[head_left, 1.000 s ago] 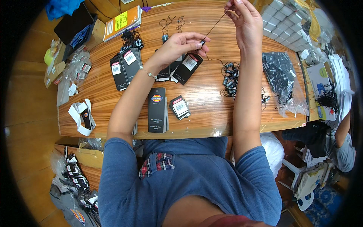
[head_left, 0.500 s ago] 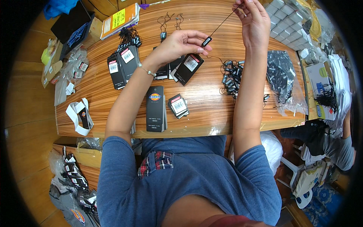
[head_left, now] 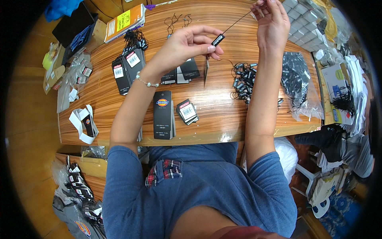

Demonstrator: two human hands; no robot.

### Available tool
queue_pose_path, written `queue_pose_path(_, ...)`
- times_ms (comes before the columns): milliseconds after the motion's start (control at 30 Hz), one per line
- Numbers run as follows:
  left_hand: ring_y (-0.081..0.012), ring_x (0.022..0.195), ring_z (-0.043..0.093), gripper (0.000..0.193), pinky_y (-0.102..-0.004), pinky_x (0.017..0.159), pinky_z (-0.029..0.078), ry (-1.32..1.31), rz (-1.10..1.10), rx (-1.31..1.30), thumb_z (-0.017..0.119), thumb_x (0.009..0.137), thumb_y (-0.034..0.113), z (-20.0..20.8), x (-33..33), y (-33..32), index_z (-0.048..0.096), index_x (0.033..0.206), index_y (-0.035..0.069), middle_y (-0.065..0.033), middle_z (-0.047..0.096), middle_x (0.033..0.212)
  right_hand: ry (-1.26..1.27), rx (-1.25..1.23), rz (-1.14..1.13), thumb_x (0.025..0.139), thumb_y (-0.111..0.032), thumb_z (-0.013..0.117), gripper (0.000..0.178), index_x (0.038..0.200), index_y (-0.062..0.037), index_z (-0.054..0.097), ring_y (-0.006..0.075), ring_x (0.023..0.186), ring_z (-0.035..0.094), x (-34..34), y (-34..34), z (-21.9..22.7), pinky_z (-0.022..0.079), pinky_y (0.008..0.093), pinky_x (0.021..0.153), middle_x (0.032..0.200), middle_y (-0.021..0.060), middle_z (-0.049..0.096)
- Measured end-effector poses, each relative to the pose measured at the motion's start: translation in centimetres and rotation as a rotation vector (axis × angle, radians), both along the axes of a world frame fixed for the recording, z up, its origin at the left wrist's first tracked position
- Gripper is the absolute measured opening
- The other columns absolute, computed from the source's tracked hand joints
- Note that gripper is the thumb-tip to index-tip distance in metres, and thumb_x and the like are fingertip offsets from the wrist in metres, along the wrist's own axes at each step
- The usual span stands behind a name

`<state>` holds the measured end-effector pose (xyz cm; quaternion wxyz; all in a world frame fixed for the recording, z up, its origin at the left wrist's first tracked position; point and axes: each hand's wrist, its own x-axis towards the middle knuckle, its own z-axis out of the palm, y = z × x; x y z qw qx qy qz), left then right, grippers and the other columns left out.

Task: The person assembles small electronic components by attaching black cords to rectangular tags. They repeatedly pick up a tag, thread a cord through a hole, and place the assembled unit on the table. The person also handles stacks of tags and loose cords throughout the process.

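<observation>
Your left hand (head_left: 187, 44) pinches the black seal (head_left: 218, 40), fingers half-curled; your right hand (head_left: 273, 30) pinches its taut cord (head_left: 238, 20). A card tag (head_left: 206, 72) hangs edge-on beneath the left hand, above the tabletop (head_left: 223, 115).

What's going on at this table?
A person's left hand pinches a small black tab, while the right hand holds the cord stretched straight from it. A dark tag hangs edge-on below the left hand. On the wooden table lie a stack of long black tags, some smaller tags and a tangle of black cords.
</observation>
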<state>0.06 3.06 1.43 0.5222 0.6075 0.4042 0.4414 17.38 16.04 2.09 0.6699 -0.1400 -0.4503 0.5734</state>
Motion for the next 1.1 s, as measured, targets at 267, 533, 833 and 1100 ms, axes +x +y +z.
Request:
queue_pose_path(267,-0.0125,0.086,0.060,0.039,-0.0251,0.078,0.048,-0.029,0.019,0.124,0.054,0.085,0.005,1.4,-0.1,-0.1,0.041,0.122,0.001,-0.0077,0.064,0.088,0.073,0.019,-0.067,0.088,-0.019,0.051,0.017,0.097,-0.0060,0.059,0.0081,0.068,0.052,1.1,-0.3,0.8,0.042,0.0220,0.063,0.073,-0.0012,0.054)
queue_pose_path(533,-0.0118,0.084,0.060,0.030,-0.0241,0.078,0.049,-0.092,0.059,0.080,0.054,0.086,0.008,1.1,0.0,-0.1,0.047,0.115,0.002,-0.0082,0.064,0.087,0.104,0.022,-0.067,0.088,-0.017,0.053,0.019,0.097,-0.0025,0.060,0.0107,0.070,0.052,2.6,0.0,1.1,0.043,0.0263,0.067,0.073,0.0010,0.056)
queue_pose_path(833,-0.0078,0.073,0.054,0.031,-0.0203,0.071,0.045,-0.186,-0.010,-0.077,0.053,0.088,0.018,0.4,0.6,0.5,0.050,0.114,0.001,-0.0033,0.059,0.081,0.098,0.036,0.011,0.088,-0.018,0.052,0.021,0.099,-0.0012,0.059,0.0112,0.063,0.047,3.3,0.4,0.9,0.043,0.0288,0.068,0.065,-0.0009,0.048)
queue_pose_path(1100,-0.0058,0.064,0.053,0.032,-0.0180,0.061,0.045,-0.199,0.017,-0.221,0.056,0.086,0.019,-1.2,1.2,0.9,0.051,0.112,-0.001,-0.0027,0.058,0.077,0.076,0.059,0.054,0.086,-0.015,0.055,0.020,0.096,0.0008,0.062,0.0075,0.064,0.050,2.7,-0.1,1.3,0.044,0.0230,0.062,0.068,-0.0001,0.054)
